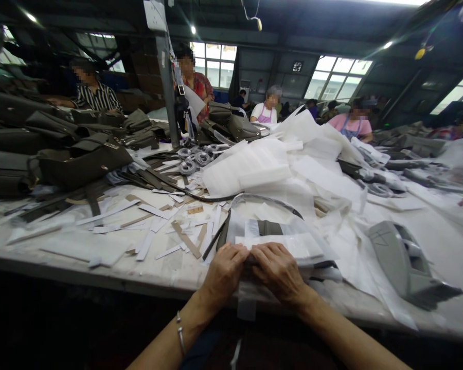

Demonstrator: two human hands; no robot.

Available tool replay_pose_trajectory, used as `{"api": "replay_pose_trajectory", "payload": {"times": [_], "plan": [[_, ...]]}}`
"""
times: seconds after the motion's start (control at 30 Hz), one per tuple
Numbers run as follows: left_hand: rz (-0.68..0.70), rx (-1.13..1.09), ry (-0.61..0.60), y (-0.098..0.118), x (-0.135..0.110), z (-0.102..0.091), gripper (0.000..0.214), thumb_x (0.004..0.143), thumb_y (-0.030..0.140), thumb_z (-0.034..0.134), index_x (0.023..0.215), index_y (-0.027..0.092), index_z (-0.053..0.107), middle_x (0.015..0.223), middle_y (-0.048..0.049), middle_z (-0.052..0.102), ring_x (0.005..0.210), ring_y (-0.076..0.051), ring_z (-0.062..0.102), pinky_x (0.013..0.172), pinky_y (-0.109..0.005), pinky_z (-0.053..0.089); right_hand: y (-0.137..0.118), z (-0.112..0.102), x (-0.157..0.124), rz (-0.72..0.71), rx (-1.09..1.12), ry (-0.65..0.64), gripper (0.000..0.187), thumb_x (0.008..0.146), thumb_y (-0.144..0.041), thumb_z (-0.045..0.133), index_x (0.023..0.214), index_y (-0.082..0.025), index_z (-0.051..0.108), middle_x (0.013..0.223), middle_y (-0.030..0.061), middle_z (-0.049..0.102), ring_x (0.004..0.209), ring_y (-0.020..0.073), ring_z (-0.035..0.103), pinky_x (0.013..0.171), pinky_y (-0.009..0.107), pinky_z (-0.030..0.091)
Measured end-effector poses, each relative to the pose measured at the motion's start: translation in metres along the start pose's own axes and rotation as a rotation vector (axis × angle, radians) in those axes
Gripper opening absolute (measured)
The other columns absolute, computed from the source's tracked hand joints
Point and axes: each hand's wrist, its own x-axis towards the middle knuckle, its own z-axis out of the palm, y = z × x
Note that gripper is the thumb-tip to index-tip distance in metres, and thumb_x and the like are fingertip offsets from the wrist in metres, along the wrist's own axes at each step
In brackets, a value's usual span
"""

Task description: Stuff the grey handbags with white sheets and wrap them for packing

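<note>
At the table's near edge lies a dark olive bag [270, 228] partly covered by white wrapping sheet [293, 245]. A strap [289, 208] in clear plastic arches behind it. My left hand [227, 267] has its fingers curled over the sheet's near edge. Close beside it, almost touching, my right hand [278, 268] is closed on the same edge with bent fingers. The fingertips of both hands are partly hidden. Below the hands a pale strip [247, 308] hangs over the table edge. A grey tape dispenser [403, 262] rests to the right.
Loose white sheets [250, 164] are heaped behind the bag. Cardboard and paper strips [148, 239] litter the table [123, 275] on the left. Dark olive bags [81, 162] pile up farther left, with coiled straps [187, 166] near a metal post [167, 87]. Several people work across the table.
</note>
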Motion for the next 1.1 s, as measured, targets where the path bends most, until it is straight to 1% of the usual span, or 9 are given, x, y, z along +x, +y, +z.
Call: {"api": "replay_pose_trajectory", "payload": {"times": [0.1, 0.2, 0.27, 0.37, 0.47, 0.57, 0.73, 0.9, 1.1], "plan": [[0.026, 0.044, 0.011, 0.002, -0.001, 0.001, 0.026, 0.095, 0.008, 0.043, 0.113, 0.019, 0.059, 0.103, -0.0066, 0.071, 0.105, -0.019, 0.066, 0.102, -0.043, 0.049, -0.007, -0.009, -0.012, -0.04, 0.07, 0.045, 0.028, 0.089, -0.016, 0.058, 0.116, -0.019, 0.059, 0.111, 0.0093, 0.071, 0.102, 0.0255, 0.063, 0.093, 0.042, 0.047], [0.032, 0.043, -0.009, 0.003, -0.003, 0.0, 0.028, 0.093, 0.006, 0.043, 0.112, 0.019, 0.059, 0.104, -0.0061, 0.07, 0.109, -0.019, 0.063, 0.105, -0.044, 0.046, -0.019, -0.013, -0.036, -0.18, 0.173, 0.01, 0.027, 0.092, -0.018, 0.056, 0.119, -0.023, 0.059, 0.114, 0.0058, 0.071, 0.108, 0.0219, 0.063, 0.101, 0.041, 0.044], [0.044, 0.038, -0.026, 0.002, -0.004, 0.0, 0.03, 0.092, 0.005, 0.043, 0.114, 0.019, 0.059, 0.106, -0.0064, 0.07, 0.111, -0.02, 0.062, 0.106, -0.045, 0.045, -0.026, -0.006, -0.052, -0.239, 0.182, -0.025, 0.025, 0.095, -0.021, 0.052, 0.119, -0.021, 0.061, 0.112, 0.0059, 0.072, 0.107, 0.0218, 0.063, 0.099, 0.04, 0.045], [0.053, 0.057, -0.042, 0.001, -0.005, 0.001, 0.033, 0.092, 0.006, 0.043, 0.118, 0.019, 0.058, 0.108, -0.006, 0.069, 0.113, -0.02, 0.061, 0.106, -0.046, 0.044, -0.031, 0.015, -0.063, -0.217, 0.111, -0.003, 0.029, 0.1, -0.023, 0.041, 0.12, -0.019, 0.062, 0.116, 0.0092, 0.071, 0.107, 0.0238, 0.062, 0.093, 0.04, 0.048], [0.077, 0.089, -0.037, 0.0, -0.006, 0.002, 0.032, 0.094, 0.008, 0.042, 0.118, 0.018, 0.06, 0.108, -0.0071, 0.069, 0.113, -0.021, 0.061, 0.106, -0.046, 0.044, -0.03, 0.032, -0.059, -0.175, 0.187, 0.052, 0.027, 0.101, -0.018, 0.039, 0.112, -0.019, 0.064, 0.108, 0.0091, 0.072, 0.101, 0.0227, 0.064, 0.086, 0.037, 0.051], [0.105, 0.109, -0.021, 0.001, -0.006, 0.002, 0.031, 0.094, 0.009, 0.041, 0.117, 0.017, 0.06, 0.113, -0.0099, 0.068, 0.121, -0.024, 0.056, 0.108, -0.049, 0.043, -0.032, 0.034, -0.052, -0.151, 0.35, 0.104, 0.024, 0.097, -0.01, 0.043, 0.109, -0.017, 0.063, 0.096, 0.0089, 0.073, 0.093, 0.0205, 0.066, 0.082, 0.034, 0.054], [0.11, 0.141, -0.042, 0.002, -0.006, 0.005, 0.03, 0.094, 0.008, 0.042, 0.116, 0.018, 0.061, 0.111, -0.0081, 0.069, 0.123, -0.022, 0.057, 0.111, -0.048, 0.039, -0.04, 0.023, -0.055, -0.108, 0.484, 0.102, 0.03, 0.09, -0.003, 0.04, 0.107, -0.017, 0.061, 0.088, 0.0092, 0.072, 0.082, 0.0189, 0.068, 0.072, 0.03, 0.056], [0.052, 0.167, -0.036, 0.002, -0.006, 0.01, 0.03, 0.095, 0.007, 0.042, 0.116, 0.019, 0.06, 0.111, -0.0062, 0.069, 0.116, -0.021, 0.059, 0.109, -0.046, 0.042, -0.044, 0.02, -0.063, -0.147, 0.472, 0.093, 0.027, 0.09, -0.004, 0.043, 0.108, -0.016, 0.059, 0.089, 0.01, 0.073, 0.084, 0.0199, 0.069, 0.076, 0.03, 0.057], [0.094, 0.187, 0.045, 0.009, -0.006, 0.007, 0.029, 0.097, 0.011, 0.04, 0.115, 0.016, 0.061, 0.102, -0.0069, 0.07, 0.109, -0.022, 0.061, 0.107, -0.047, 0.043, -0.035, -0.005, -0.034, -0.139, 0.367, 0.105, 0.023, 0.093, -0.005, 0.043, 0.103, -0.016, 0.061, 0.083, 0.0079, 0.07, 0.077, 0.0184, 0.064, 0.072, 0.031, 0.05]]}}
